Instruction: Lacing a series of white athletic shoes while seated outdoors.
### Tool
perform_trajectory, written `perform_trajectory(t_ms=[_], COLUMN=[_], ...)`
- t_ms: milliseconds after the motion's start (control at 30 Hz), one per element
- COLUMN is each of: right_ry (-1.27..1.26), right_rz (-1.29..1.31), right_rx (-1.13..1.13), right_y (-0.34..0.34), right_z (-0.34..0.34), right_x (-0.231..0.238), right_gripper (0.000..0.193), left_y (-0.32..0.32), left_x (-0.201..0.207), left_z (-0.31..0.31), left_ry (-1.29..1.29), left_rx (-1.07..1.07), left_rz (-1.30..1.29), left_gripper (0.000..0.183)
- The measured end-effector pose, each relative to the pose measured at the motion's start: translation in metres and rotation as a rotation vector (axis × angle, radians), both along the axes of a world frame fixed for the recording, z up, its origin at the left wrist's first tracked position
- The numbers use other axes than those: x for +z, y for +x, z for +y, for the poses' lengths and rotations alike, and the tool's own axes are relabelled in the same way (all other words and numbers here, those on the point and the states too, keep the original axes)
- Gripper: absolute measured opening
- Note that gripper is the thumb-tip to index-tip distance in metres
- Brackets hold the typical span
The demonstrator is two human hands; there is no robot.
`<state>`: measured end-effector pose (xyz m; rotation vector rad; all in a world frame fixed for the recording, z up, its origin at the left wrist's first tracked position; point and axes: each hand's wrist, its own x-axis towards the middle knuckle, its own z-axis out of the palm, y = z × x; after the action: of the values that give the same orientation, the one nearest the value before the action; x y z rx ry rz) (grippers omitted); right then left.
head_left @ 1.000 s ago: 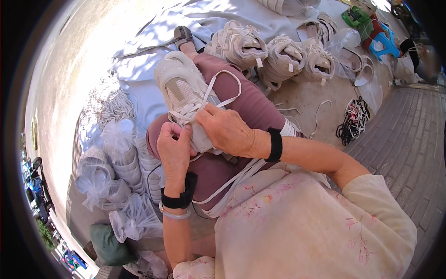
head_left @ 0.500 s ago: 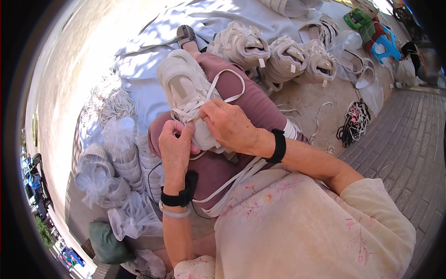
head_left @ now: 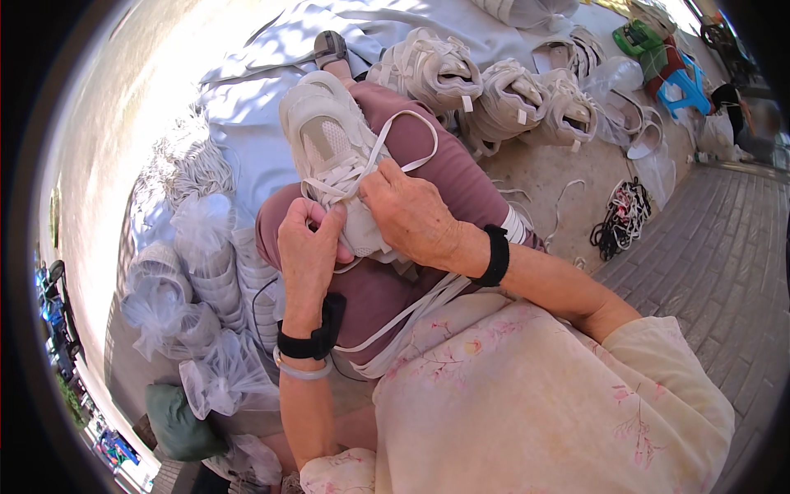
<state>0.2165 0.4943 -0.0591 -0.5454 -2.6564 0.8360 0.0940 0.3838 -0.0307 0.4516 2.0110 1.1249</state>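
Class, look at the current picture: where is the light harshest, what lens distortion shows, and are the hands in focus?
Head view: sunlight bleaches the pavement at upper left; head view: fisheye curvature shows, with dark corners and a blue vehicle leaning at far left; head view: left hand, right hand and lace-up sneaker look fairly sharp, mostly in shade.

A pale sneaker [head_left: 317, 105] lies across mauve trousers [head_left: 461, 185], toe pointing away. The left hand [head_left: 304, 255] pinches its white laces [head_left: 336, 186] with bent fingers; the right hand [head_left: 415, 216] grips them just beside, and a loose loop arcs over one thigh. Beyond stand other pale sneakers [head_left: 512, 92]; plastic-bagged shoes [head_left: 216, 276] lie at left near heaped white cords [head_left: 193, 169], a black-and-white tangle [head_left: 621, 218] at right.
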Motion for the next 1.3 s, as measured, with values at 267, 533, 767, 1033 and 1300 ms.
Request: perform_trajectory(t_ms=[267,533,767,1033,1300], right_ry=[0.017,0.074,0.07,-0.014,0.022], right_rz=[0.028,0.0,0.014,0.044,0.132], right_rx=[0.071,0.063,0.062,0.002,0.037], right_y=[-0.002,0.001,-0.003,0.001,0.0], right_z=[0.007,0.003,0.006,0.009,0.012], right_x=[0.003,0.009,0.002,0.011,0.004], right_gripper=[0.024,0.021,0.016,0.021,0.015], left_y=[0.004,0.006,0.02,0.019,0.023], left_x=[-0.003,-0.003,-0.001,0.0,0.018], left_z=[0.0,-0.002,-0.003,-0.002,0.012], left_ry=[0.014,0.023,0.035,0.06,-0.126], left_rx=[0.027,0.023,0.061,-0.192,-0.512], left_rz=[0.028,0.055,0.203,0.724,1.02], left_gripper=[0.024,0.024,0.015,0.012,0.007])
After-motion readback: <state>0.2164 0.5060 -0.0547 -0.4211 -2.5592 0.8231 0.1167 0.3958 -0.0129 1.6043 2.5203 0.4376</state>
